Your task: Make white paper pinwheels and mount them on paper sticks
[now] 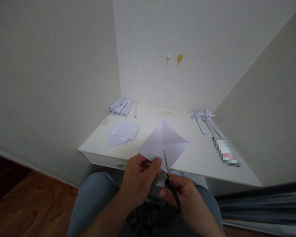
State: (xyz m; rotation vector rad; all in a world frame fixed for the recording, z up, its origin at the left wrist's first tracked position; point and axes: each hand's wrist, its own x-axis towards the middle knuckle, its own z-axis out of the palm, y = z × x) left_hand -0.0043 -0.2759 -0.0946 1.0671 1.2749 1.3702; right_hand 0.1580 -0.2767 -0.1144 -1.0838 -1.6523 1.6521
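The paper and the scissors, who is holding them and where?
The left hand pinches the folded white paper at its bottom corner. The right hand holds the scissors by their black handles, blades at the paper's lower edge.

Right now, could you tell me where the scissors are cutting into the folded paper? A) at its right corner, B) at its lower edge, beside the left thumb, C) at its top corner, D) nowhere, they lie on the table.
B: the scissors, held in the right hand, enter the lower edge of the paper beside the left hand.
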